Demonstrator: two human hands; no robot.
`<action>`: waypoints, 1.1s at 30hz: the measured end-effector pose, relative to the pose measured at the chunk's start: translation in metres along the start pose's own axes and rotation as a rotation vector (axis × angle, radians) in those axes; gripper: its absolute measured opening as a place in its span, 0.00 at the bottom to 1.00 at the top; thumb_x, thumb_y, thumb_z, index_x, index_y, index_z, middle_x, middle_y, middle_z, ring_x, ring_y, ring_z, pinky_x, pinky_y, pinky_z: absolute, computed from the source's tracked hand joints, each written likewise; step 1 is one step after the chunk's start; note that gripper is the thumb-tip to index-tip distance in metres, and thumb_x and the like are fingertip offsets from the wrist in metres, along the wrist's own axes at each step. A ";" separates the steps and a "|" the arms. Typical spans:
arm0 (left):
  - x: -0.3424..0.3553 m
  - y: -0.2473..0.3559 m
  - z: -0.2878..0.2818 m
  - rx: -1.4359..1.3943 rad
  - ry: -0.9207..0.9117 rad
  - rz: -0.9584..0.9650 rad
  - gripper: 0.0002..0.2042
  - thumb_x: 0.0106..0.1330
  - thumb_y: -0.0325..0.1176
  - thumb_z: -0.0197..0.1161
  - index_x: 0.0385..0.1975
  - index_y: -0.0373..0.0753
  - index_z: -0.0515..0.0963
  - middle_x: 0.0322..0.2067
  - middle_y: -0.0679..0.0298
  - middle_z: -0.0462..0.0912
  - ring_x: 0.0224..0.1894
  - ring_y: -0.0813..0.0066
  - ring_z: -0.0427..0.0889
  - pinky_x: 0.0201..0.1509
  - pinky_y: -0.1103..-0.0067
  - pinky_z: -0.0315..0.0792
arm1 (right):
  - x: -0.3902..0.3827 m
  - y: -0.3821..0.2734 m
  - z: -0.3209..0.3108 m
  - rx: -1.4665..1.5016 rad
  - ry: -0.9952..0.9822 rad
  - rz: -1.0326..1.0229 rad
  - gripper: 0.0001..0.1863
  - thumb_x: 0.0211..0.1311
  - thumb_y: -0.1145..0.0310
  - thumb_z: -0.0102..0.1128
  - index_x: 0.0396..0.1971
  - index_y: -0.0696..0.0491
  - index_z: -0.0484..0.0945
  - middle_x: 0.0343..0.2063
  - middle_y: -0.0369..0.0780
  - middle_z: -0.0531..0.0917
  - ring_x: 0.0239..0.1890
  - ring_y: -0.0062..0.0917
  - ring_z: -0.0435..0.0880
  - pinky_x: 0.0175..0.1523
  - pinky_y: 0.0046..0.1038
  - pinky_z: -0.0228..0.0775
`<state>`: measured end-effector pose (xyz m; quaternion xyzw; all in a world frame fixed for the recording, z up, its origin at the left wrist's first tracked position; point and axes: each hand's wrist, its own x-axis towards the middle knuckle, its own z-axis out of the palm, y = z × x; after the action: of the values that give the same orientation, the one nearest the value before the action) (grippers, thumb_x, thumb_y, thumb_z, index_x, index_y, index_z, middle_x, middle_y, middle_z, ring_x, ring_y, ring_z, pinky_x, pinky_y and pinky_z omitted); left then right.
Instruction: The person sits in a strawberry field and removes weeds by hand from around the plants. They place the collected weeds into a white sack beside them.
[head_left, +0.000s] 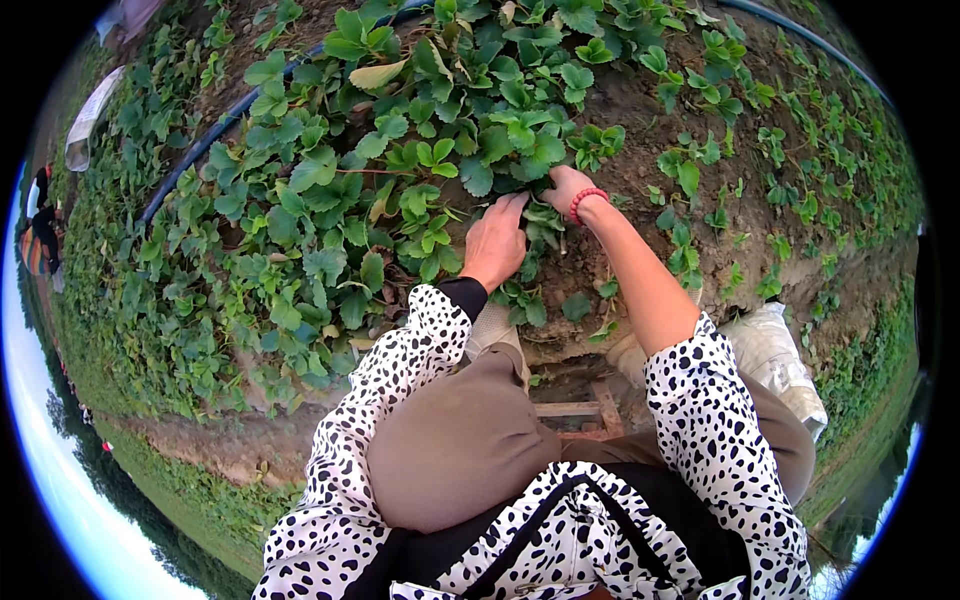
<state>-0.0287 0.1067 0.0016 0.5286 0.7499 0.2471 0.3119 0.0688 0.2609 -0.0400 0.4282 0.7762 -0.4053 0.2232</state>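
Low strawberry plants (520, 125) with toothed green leaves grow in front of me on brown soil. My left hand (495, 242) reaches to the base of one plant, its fingers bent and pressed together among the stems. Close beside it on the right, my right hand (572, 192), with a red bead bracelet (586, 205) at the wrist, is also closed there, its fingertips partly covered by leaves. What each set of fingertips grips is hidden. A small clump of leaves (543, 228) hangs just below and between the two hands.
A dark hose (205, 143) runs through the plants at left, and another (800, 42) at far right. A pale sack (775, 360) lies beside my right leg. Below the bed edge is a wooden frame (585, 412). A white container (92, 118) stands far left.
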 end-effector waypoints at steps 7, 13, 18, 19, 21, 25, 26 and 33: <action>-0.006 0.003 0.007 0.182 -0.147 0.019 0.29 0.49 0.22 0.55 0.56 0.36 0.62 0.59 0.55 0.62 0.50 0.55 0.72 0.46 0.65 0.68 | -0.012 -0.016 -0.012 -0.338 0.154 -0.099 0.11 0.53 0.73 0.50 0.35 0.54 0.79 0.35 0.49 0.81 0.41 0.41 0.80 0.45 0.36 0.74; -0.003 0.008 0.009 0.026 -0.106 -0.112 0.31 0.49 0.21 0.55 0.58 0.36 0.58 0.60 0.52 0.60 0.49 0.53 0.74 0.45 0.63 0.69 | -0.016 0.050 -0.031 0.244 0.209 -0.254 0.17 0.49 0.68 0.62 0.41 0.56 0.76 0.36 0.51 0.81 0.41 0.43 0.79 0.47 0.35 0.71; 0.001 0.005 0.017 0.122 -0.127 -0.051 0.28 0.48 0.22 0.55 0.54 0.32 0.61 0.59 0.50 0.60 0.47 0.54 0.74 0.44 0.63 0.69 | -0.016 0.022 -0.029 0.170 0.304 -0.336 0.20 0.50 0.62 0.62 0.39 0.60 0.75 0.36 0.51 0.80 0.41 0.43 0.79 0.45 0.37 0.71; 0.002 0.008 0.019 0.147 -0.151 -0.045 0.27 0.48 0.22 0.55 0.53 0.31 0.62 0.59 0.50 0.60 0.47 0.55 0.75 0.44 0.64 0.69 | -0.007 0.022 -0.022 0.082 0.297 -0.309 0.20 0.50 0.60 0.61 0.39 0.59 0.75 0.37 0.51 0.80 0.42 0.43 0.79 0.45 0.37 0.71; 0.000 0.009 0.024 0.208 -0.157 -0.025 0.27 0.48 0.23 0.55 0.53 0.31 0.63 0.61 0.49 0.58 0.48 0.55 0.74 0.45 0.64 0.69 | 0.006 0.003 -0.016 -0.115 0.172 -0.289 0.22 0.49 0.59 0.60 0.41 0.59 0.75 0.39 0.51 0.79 0.43 0.43 0.78 0.47 0.37 0.71; -0.007 0.006 0.030 0.320 -0.151 0.008 0.23 0.50 0.26 0.55 0.50 0.30 0.68 0.55 0.50 0.64 0.49 0.59 0.72 0.44 0.67 0.68 | 0.008 -0.039 -0.007 -0.296 0.006 -0.245 0.24 0.45 0.57 0.60 0.39 0.58 0.75 0.38 0.50 0.80 0.43 0.42 0.78 0.49 0.35 0.71; -0.008 0.006 0.030 0.332 -0.144 0.016 0.22 0.51 0.26 0.55 0.49 0.30 0.68 0.54 0.51 0.66 0.49 0.59 0.73 0.44 0.67 0.68 | 0.006 -0.049 -0.013 -0.332 -0.064 -0.202 0.25 0.44 0.56 0.61 0.39 0.59 0.75 0.38 0.50 0.80 0.43 0.42 0.78 0.49 0.35 0.71; -0.006 0.008 0.033 0.305 -0.168 0.052 0.19 0.51 0.24 0.52 0.46 0.34 0.70 0.47 0.52 0.70 0.48 0.57 0.72 0.44 0.65 0.68 | 0.002 -0.049 0.003 -0.587 0.108 -0.489 0.12 0.49 0.66 0.57 0.35 0.53 0.80 0.35 0.46 0.82 0.40 0.36 0.81 0.43 0.35 0.74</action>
<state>0.0020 0.1046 -0.0138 0.6075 0.7362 0.0936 0.2831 0.0268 0.2449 -0.0214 0.1691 0.9490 -0.1840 0.1922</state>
